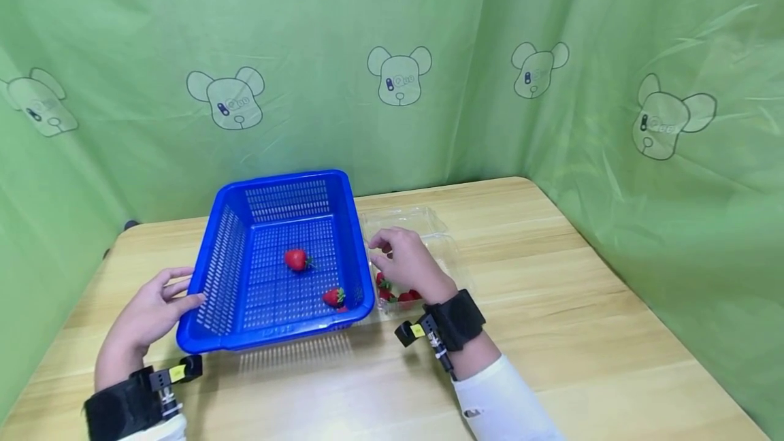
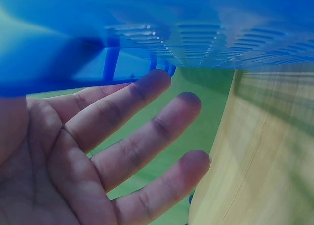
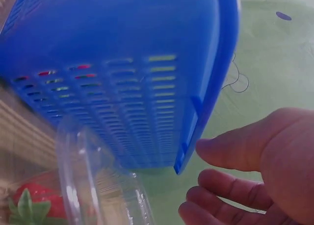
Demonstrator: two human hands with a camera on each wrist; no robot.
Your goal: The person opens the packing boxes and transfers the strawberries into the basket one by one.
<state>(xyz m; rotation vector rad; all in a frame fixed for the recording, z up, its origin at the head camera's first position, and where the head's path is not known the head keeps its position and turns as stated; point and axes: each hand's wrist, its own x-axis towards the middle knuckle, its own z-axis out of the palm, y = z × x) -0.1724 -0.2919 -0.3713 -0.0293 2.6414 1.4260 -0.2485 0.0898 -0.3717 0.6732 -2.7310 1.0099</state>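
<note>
My left hand (image 1: 150,308) holds the left rim of a blue plastic basket (image 1: 275,337), thumb over the rim. In the left wrist view its other fingers (image 2: 147,137) spread below the rim, one touching it. Inside the basket lie a strawberry (image 1: 297,260) near the middle and another strawberry (image 1: 334,297) near the front right corner, with a bit of red beside it. My right hand (image 1: 407,260) hovers over a clear plastic box (image 1: 450,257), its fingers loosely bent. In the right wrist view nothing shows between thumb and fingers. Several strawberries (image 1: 407,297) lie in the box.
The box's clear lid (image 1: 404,220) is folded back toward the curtain. Basket and box stand side by side on a wooden table (image 1: 551,318). A green curtain (image 1: 318,12) with printed bear heads surrounds the table's back and sides.
</note>
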